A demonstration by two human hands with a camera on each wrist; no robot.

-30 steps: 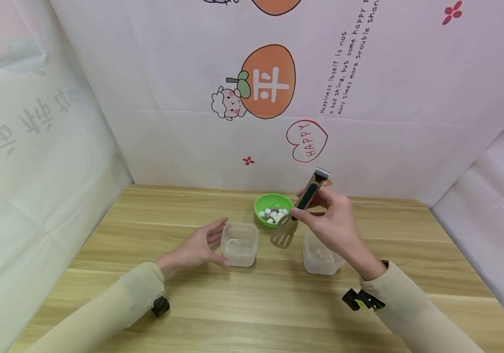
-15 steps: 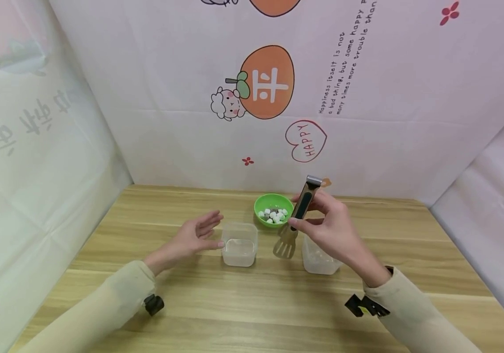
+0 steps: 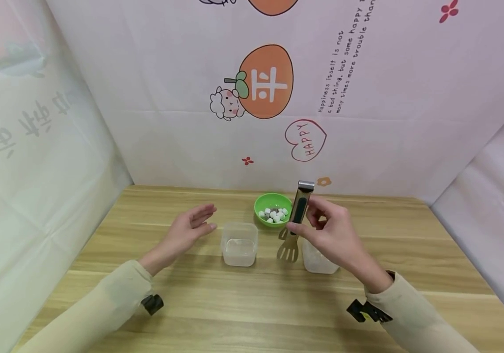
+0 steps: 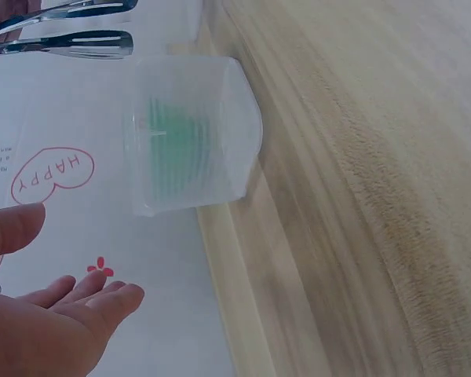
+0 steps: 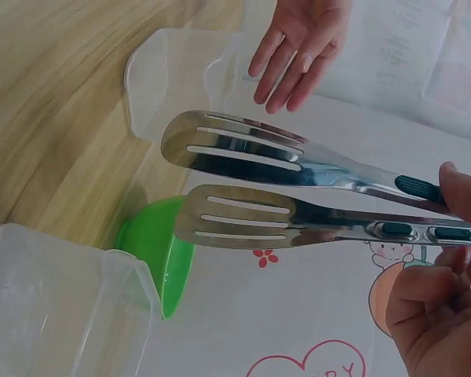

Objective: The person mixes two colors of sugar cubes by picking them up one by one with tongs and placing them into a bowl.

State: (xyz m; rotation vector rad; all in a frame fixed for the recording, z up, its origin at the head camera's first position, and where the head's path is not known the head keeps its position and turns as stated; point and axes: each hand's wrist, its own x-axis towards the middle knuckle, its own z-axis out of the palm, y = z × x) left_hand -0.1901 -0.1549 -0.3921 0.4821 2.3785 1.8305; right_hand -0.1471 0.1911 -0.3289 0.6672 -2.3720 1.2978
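Observation:
My right hand (image 3: 333, 238) pinches a pair of metal kitchen tongs (image 3: 300, 208) by the dark grips, thumb on one side and fingers on the other. The slotted ends hang downward between two clear plastic containers, and in the right wrist view the two slotted heads (image 5: 239, 216) stand a little apart with nothing between them. Left of the left container (image 3: 239, 260), my left hand (image 3: 176, 240) hovers with fingers extended and holds nothing. The right container (image 3: 318, 267) is partly hidden behind my right hand.
A green bowl (image 3: 273, 200) with several small white cubes (image 3: 277, 217) and some darker pieces stands behind the containers. The wooden table (image 3: 243, 304) ends at a printed white cloth backdrop (image 3: 181, 147), with more cloth at both sides.
My left hand has drawn away from the left container, toward the back left. The tongs in my right hand have swung more upright, their slotted ends shifting slightly right and nearer to me.

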